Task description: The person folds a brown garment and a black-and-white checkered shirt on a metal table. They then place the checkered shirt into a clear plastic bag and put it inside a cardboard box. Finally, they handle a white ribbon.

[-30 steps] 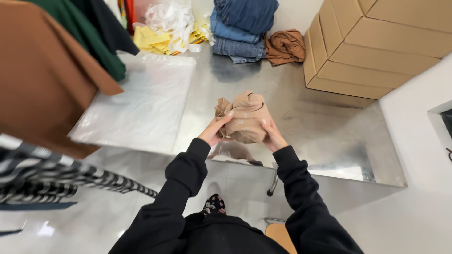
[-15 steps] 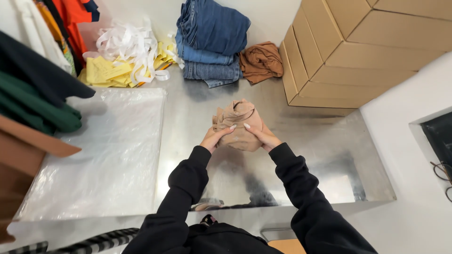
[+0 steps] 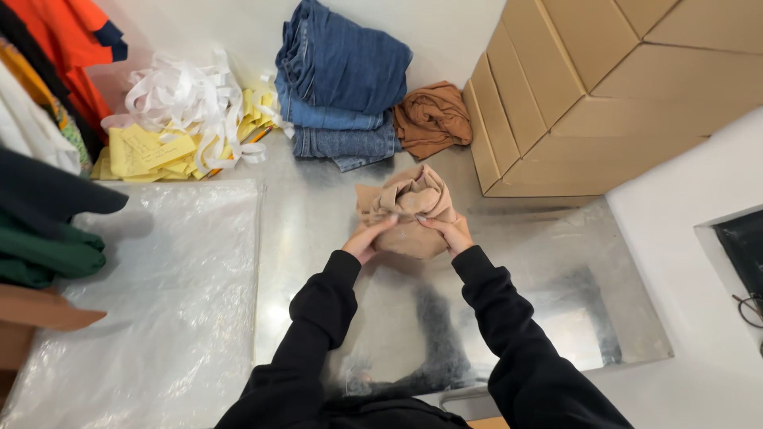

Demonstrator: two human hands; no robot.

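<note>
Gripping a bunched tan garment (image 3: 409,210) from both sides: left hand (image 3: 366,241) clamped on its lower left edge, right hand (image 3: 449,232) clamped on its lower right, fingers curled into the cloth. Held just above the shiny metal counter (image 3: 548,262), near its middle, black sleeves (image 3: 318,318) reaching in from below. Behind it, against the wall, a stack of folded blue jeans (image 3: 342,79) with a crumpled brown cloth (image 3: 433,119) just beside. Stacked cardboard boxes (image 3: 604,87) at right. Sheet of clear plastic (image 3: 159,294) spread over the counter's left part, yellow papers and white strips (image 3: 183,119) heaped beyond it. Hanging clothes (image 3: 48,119) along the left edge.
</note>
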